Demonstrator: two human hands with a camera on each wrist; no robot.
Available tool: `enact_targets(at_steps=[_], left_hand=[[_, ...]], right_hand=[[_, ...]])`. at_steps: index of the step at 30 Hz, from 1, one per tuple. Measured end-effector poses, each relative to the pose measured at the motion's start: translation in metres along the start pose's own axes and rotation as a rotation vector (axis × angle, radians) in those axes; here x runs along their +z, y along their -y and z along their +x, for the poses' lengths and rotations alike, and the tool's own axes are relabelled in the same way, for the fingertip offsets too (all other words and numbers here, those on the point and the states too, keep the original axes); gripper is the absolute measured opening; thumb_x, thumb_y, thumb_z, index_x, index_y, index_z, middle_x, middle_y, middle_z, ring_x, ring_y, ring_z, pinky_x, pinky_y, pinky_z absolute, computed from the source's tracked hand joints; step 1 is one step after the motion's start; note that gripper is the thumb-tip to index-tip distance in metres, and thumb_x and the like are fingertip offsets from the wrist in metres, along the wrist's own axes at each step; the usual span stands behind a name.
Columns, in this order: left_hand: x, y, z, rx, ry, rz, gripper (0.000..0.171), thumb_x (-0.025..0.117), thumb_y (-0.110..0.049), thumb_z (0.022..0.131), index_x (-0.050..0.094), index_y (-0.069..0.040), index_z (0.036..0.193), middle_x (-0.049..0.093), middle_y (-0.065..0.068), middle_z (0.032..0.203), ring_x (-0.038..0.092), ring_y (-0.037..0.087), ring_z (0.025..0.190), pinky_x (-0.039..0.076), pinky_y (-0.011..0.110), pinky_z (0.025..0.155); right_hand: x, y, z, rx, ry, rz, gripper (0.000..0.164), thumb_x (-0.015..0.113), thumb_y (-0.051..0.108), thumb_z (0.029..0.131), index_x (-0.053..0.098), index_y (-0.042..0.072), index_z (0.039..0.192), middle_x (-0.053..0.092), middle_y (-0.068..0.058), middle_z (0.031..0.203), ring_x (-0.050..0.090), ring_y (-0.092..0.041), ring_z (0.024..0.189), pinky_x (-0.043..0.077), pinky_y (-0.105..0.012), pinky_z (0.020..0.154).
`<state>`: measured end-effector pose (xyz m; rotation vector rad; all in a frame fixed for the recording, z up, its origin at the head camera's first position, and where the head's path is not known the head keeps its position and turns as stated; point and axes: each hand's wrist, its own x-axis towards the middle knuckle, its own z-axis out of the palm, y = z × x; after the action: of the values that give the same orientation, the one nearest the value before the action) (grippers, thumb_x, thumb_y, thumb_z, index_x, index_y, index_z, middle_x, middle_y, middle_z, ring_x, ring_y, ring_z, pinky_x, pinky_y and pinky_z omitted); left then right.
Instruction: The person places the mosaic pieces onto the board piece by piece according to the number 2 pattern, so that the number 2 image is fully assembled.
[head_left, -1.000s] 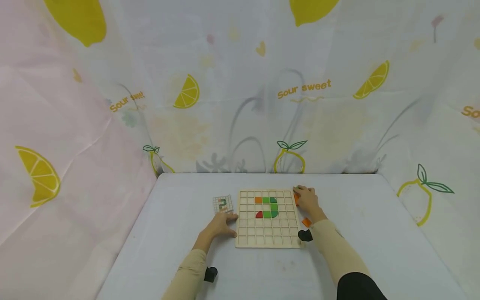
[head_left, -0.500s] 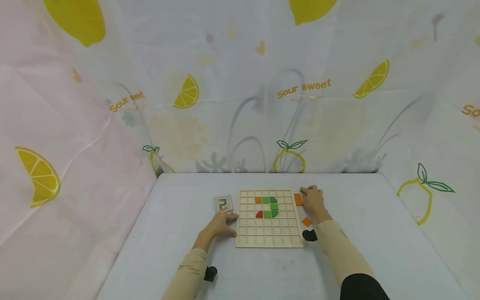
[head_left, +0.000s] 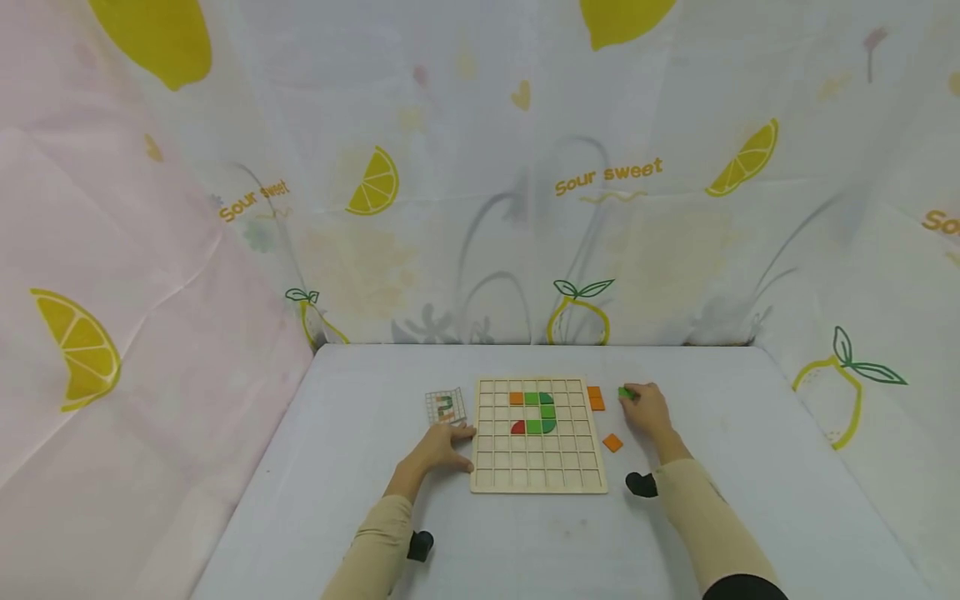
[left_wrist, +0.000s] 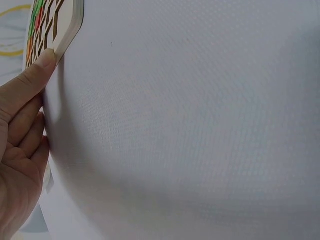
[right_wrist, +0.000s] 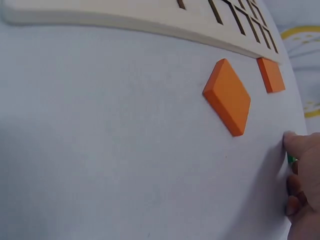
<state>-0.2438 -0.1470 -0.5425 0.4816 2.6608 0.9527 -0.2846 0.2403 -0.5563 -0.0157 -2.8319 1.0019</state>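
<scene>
A wooden grid board [head_left: 538, 481] lies on the white table, with several green tiles [head_left: 533, 427], an orange tile [head_left: 517, 399] and a red quarter-round tile [head_left: 518, 428] set in its cells. My left hand [head_left: 437, 450] rests at the board's left edge, thumb and fingers spread along it; the left wrist view shows the thumb [left_wrist: 37, 75] on the rim. Right of the board, my right hand [head_left: 647, 410] pinches a green tile [head_left: 626, 392] low over the table. In the right wrist view that green tile [right_wrist: 291, 158] is mostly hidden by the fingers.
A small printed pattern card [head_left: 446, 407] lies left of the board. Two orange tiles [head_left: 596, 398] sit together by the board's upper right edge, and a single orange tile [head_left: 612, 442] lies turned like a diamond nearer me. A patterned curtain [head_left: 480, 208] hangs behind.
My right hand has moved right, away from the board's upper right corner, carrying the green tile and uncovering the two orange tiles. My left hand has stayed at the board's edge.
</scene>
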Motion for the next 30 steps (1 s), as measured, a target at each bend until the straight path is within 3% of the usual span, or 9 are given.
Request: enact_targets(at_steps=[10, 20, 26, 30], left_hand=[[-0.003, 0.0, -0.001, -0.014, 0.002, -0.007, 0.067, 0.085, -0.015, 0.061, 0.06, 0.0, 0.122, 0.055, 0.016, 0.13, 0.045, 0.034, 0.127, 0.033, 0.046, 0.109], [-0.002, -0.001, 0.0, -0.018, 0.0, -0.041, 0.066, 0.085, -0.013, 0.062, 0.06, 0.0, 0.122, 0.055, 0.016, 0.13, 0.045, 0.033, 0.128, 0.033, 0.046, 0.109], [-0.001, -0.001, 0.0, -0.021, -0.004, -0.036, 0.066, 0.085, -0.013, 0.061, 0.061, -0.001, 0.122, 0.056, 0.015, 0.13, 0.046, 0.033, 0.127, 0.033, 0.046, 0.108], [0.0, 0.001, 0.0, -0.015, -0.006, -0.022, 0.067, 0.086, -0.015, 0.061, 0.061, -0.002, 0.122, 0.056, 0.015, 0.13, 0.047, 0.033, 0.127, 0.034, 0.046, 0.108]], right_hand=[[-0.001, -0.008, -0.019, -0.036, -0.04, 0.01, 0.033, 0.059, 0.005, 0.086, 0.057, -0.018, 0.109, 0.055, -0.031, 0.096, 0.053, -0.036, 0.084, 0.048, -0.048, 0.074], [-0.002, -0.01, -0.03, -0.007, -0.054, 0.017, 0.034, 0.059, 0.007, 0.083, 0.058, -0.018, 0.107, 0.055, -0.033, 0.104, 0.053, -0.043, 0.097, 0.046, -0.055, 0.087], [-0.004, -0.007, -0.035, 0.02, -0.076, 0.01, 0.035, 0.06, 0.008, 0.081, 0.06, -0.017, 0.105, 0.057, -0.028, 0.092, 0.053, -0.034, 0.082, 0.049, -0.048, 0.074], [-0.004, -0.006, -0.04, 0.017, -0.056, 0.016, 0.035, 0.061, 0.009, 0.083, 0.06, -0.017, 0.107, 0.056, -0.029, 0.095, 0.053, -0.033, 0.081, 0.049, -0.046, 0.073]])
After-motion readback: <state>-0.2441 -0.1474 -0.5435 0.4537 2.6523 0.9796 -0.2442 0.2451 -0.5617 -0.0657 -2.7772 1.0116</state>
